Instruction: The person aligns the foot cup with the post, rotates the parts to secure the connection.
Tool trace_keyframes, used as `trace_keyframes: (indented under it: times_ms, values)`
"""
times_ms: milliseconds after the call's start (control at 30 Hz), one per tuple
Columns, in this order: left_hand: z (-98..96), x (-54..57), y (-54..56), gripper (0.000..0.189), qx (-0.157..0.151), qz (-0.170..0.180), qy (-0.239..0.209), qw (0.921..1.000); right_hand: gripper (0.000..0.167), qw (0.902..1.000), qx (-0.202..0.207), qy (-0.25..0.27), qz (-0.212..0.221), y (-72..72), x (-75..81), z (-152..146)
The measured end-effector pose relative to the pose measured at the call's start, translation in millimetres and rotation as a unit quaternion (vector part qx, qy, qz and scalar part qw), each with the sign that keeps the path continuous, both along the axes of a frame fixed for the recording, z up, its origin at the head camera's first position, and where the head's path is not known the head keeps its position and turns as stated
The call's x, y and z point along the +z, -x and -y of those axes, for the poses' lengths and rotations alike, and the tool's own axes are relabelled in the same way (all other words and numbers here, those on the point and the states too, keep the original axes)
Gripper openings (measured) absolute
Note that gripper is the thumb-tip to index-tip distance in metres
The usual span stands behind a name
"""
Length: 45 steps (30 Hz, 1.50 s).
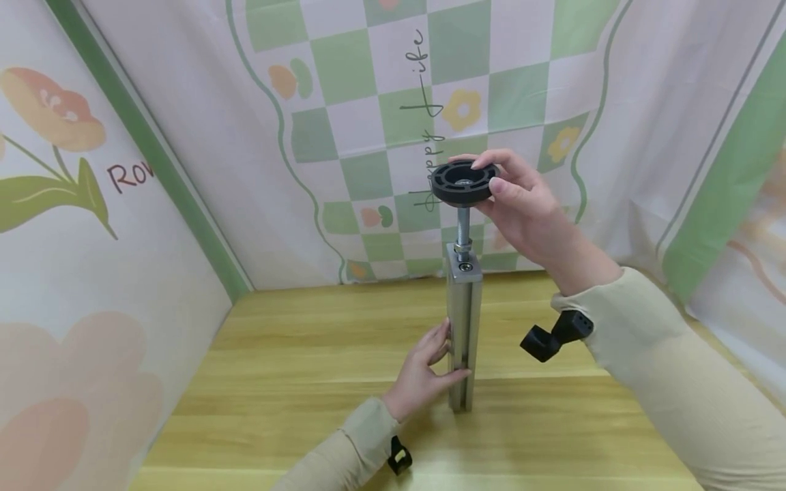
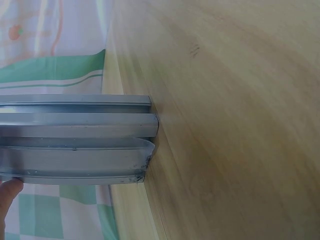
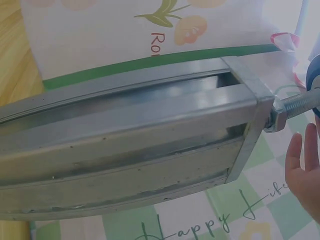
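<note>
A slotted aluminium profile (image 1: 462,314) stands upright on the wooden tabletop. A metal end plate (image 1: 469,274) with a screw caps its top. From that plate rises a threaded stud (image 1: 463,221) with a hex nut (image 3: 277,119) low on it, carrying a round black levelling foot (image 1: 442,194). My right hand (image 1: 528,211) grips the foot's rim, thumb on the near side. Lower down, my left hand (image 1: 417,382) holds the profile between thumb and fingers. The left wrist view shows the profile's lower end against the tabletop, with one fingertip (image 2: 11,190) at its side.
The wooden tabletop (image 1: 295,382) spreads around the profile. Behind it hangs a green-and-white checked curtain (image 1: 344,75), with a flower-printed curtain (image 1: 80,273) on the left. Black camera mounts (image 1: 555,335) sit on both wrists.
</note>
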<state>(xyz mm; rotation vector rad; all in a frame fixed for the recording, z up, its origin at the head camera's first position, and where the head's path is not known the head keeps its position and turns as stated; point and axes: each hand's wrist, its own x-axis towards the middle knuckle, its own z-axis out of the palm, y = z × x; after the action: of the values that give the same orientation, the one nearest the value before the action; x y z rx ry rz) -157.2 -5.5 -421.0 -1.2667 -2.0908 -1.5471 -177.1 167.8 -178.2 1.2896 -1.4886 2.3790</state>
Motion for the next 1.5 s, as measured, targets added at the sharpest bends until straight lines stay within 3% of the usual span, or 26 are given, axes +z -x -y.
trace_keyframes:
  times_ms: [267, 433, 667, 933, 1033, 1167, 1333, 1400, 1500]
  values:
    - [0.8, 0.4, -0.5, 0.102, -0.002, 0.002, 0.004, 1.0000, 0.012, 0.9953, -0.096, -0.002, 0.005, -13.0, 1.0, 3.6]
    - [-0.1, 0.1, 0.4, 0.106, -0.014, -0.006, -0.006, 0.9999, 0.015, 0.9839, -0.177, -0.018, 0.014, -19.4, 2.5, 6.8]
    - [3.2, 30.2, -15.3, 0.105, -0.013, -0.010, -0.010, 0.9998, 0.024, 0.9641, -0.263, -0.041, 0.005, -24.9, 6.4, 12.3]
    - [3.9, 34.3, -17.8, 0.105, -0.011, -0.005, -0.009, 0.9999, 0.029, 0.9394, -0.336, -0.058, -0.031, -27.8, 7.6, 18.6]
    - [3.2, 30.6, -15.2, 0.106, -0.009, -0.010, -0.007, 0.9999, 0.032, 0.9178, -0.388, -0.068, -0.053, -28.4, 7.7, 21.4]
    - [1.3, 14.0, -5.9, 0.107, -0.009, -0.010, -0.006, 0.9999, 0.028, 0.8880, -0.446, -0.086, -0.071, -30.3, 8.1, 25.9]
    - [-0.1, 1.7, 0.5, 0.107, -0.008, -0.007, -0.005, 0.9999, 0.034, 0.8647, -0.484, -0.106, -0.084, -31.9, 8.3, 30.7]
    - [0.0, 0.8, 0.9, 0.106, -0.007, -0.006, -0.005, 0.9999, 0.037, 0.8638, -0.484, -0.109, -0.085, -31.7, 8.0, 30.6]
    - [0.4, 0.6, 0.7, 0.105, -0.006, -0.007, -0.003, 1.0000, 0.035, 0.8815, -0.456, -0.099, -0.075, -29.8, 6.7, 27.5]
